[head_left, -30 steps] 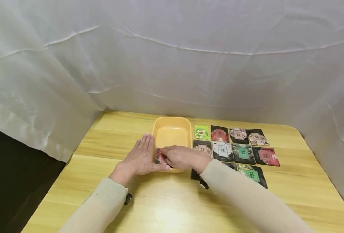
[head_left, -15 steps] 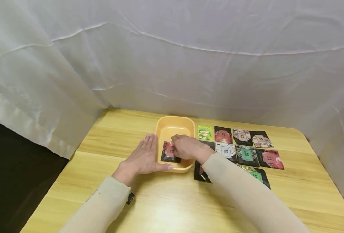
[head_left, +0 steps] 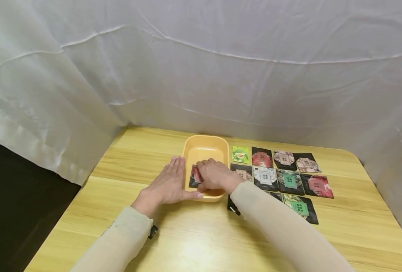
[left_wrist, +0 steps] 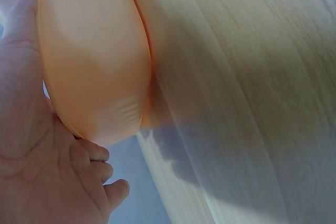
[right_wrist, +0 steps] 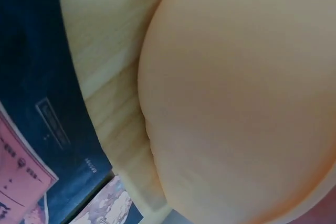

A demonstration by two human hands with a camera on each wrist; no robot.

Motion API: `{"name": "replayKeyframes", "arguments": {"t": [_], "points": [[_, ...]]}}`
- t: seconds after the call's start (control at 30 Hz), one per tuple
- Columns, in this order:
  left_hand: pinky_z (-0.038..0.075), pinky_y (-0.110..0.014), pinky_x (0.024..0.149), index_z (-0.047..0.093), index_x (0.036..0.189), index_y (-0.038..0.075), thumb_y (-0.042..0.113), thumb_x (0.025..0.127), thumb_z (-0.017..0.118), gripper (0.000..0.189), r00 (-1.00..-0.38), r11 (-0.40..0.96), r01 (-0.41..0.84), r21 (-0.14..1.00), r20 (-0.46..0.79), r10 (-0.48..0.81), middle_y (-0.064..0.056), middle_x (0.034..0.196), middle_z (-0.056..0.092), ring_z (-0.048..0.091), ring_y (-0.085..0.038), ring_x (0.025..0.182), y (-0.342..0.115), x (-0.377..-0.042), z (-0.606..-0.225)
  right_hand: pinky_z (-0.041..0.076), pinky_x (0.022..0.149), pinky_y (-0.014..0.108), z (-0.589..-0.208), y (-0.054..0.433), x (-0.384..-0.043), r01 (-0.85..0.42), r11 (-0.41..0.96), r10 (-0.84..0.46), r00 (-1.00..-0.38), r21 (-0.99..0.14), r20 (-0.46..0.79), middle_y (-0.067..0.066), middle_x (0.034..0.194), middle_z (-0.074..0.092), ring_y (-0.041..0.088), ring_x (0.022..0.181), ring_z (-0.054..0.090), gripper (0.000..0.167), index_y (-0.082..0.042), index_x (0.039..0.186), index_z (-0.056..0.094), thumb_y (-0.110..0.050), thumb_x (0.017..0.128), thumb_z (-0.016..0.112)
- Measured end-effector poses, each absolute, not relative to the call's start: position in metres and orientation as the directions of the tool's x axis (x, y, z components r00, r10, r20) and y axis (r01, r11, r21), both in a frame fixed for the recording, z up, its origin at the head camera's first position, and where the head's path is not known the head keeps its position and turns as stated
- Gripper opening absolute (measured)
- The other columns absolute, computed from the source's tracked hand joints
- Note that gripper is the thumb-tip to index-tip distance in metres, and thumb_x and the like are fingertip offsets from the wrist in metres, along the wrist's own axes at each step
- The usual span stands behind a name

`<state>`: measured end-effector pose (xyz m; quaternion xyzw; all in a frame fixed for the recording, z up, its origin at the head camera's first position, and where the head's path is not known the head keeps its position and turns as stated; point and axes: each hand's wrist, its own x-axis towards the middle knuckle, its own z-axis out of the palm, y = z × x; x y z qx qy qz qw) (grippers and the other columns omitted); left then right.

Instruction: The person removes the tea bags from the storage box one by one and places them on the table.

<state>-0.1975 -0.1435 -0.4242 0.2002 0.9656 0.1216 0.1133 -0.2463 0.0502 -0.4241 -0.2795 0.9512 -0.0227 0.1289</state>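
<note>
A dark tea bag packet with a red label (head_left: 195,178) lies in the front part of the orange plastic tray (head_left: 205,140). My right hand (head_left: 215,175) reaches into the tray from the right, curled fingers at the packet's far side and thumb toward its near edge; the hand covers the packet's right part. My left hand (head_left: 166,184) lies with straight fingers along the tray's left side, its thumb across the front rim. In the left wrist view that hand (left_wrist: 44,161) rests against the tray's rim, beside the outer wall (left_wrist: 97,51). The right wrist view shows mostly the tray's outer wall (right_wrist: 236,87).
Right of the tray, several tea packets lie in rows on the wooden table (head_left: 126,162), among them a small green packet (head_left: 240,155), a white-fronted one (head_left: 265,177) and a green-labelled one (head_left: 290,181). A pale curtain (head_left: 221,83) hangs behind the table.
The packet has shifted away from the tray's front left corner, a little back and to the right. My right hand now covers more of its right side. My left hand stays against the tray.
</note>
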Motion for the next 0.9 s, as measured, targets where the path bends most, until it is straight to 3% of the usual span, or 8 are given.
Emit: {"name": "replayKeyframes", "arguments": {"t": [0.33,0.6,0.9], "points": [[0.009,-0.051,0.134,-0.001,0.167,-0.002,0.096,0.079,0.051,0.142,-0.896,0.892,0.354,0.282,-0.169,0.410,-0.025,0.175,-0.001,-0.002,-0.038,0.164,-0.143,-0.197,-0.424,0.054,0.108,0.049,-0.423,0.050,-0.249,-0.528,0.844,-0.536,-0.817,-0.100,-0.214,0.016,0.143,0.057,0.032,0.128,0.055,0.103,-0.004,0.159,0.040,-0.045,0.078,0.090],[0.007,-0.048,0.135,-0.003,0.166,-0.003,0.097,0.078,0.052,0.145,-0.894,0.892,0.345,0.291,-0.186,0.407,-0.025,0.176,-0.001,-0.003,-0.037,0.164,-0.142,-0.199,-0.425,0.054,0.105,0.043,-0.417,0.055,-0.251,-0.531,0.842,-0.537,-0.815,-0.092,-0.218,0.016,0.142,0.053,0.030,0.121,0.051,0.095,-0.003,0.150,0.048,-0.038,0.074,0.093],[0.008,-0.048,0.135,-0.001,0.166,-0.004,0.096,0.078,0.053,0.144,-0.894,0.890,0.348,0.293,-0.180,0.409,-0.024,0.175,-0.003,-0.002,-0.038,0.164,-0.142,-0.197,-0.423,0.054,0.105,0.041,-0.409,0.058,-0.250,-0.557,0.830,-0.546,-0.818,0.010,-0.178,0.012,0.133,0.055,0.029,0.119,0.052,0.093,-0.007,0.146,0.050,-0.047,0.073,0.092]]}}
